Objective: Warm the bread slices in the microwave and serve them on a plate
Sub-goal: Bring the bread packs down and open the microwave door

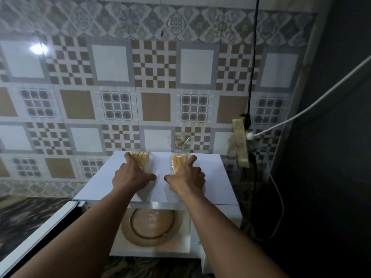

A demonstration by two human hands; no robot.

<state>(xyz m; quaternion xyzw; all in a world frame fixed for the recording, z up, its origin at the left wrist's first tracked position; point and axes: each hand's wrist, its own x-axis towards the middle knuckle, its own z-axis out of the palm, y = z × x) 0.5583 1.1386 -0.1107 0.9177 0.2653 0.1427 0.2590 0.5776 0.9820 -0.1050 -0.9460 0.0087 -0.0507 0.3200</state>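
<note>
Where the white box-shaped microwave oven [210, 177] stands against the patterned tiled wall [112, 65] at lower centre of the frame, two stacks of tan bread slices in clear plastic wrap lie side by side on its flat top, near the back edge. The left hand [130, 173] lies over the left bread stack [143, 159] with its fingers spread apart and fairly straight, thumb pointing toward the middle. The right hand [186, 175] lies in the same way over the right bread stack [177, 163], fingers splayed. Whether either hand has taken hold of the wrap cannot be told.

Below the hands the oven cavity is open, and a round clear glass turntable [152, 227] sits inside it. The microwave door [40, 231] swings out toward the lower left, over a dark marbled countertop [24, 213]. At right, a thin black cable [253, 57] hangs down the wall and a white cable [321, 97] slants in from the right edge; both meet at a spot covered with yellowish tape [239, 137].
</note>
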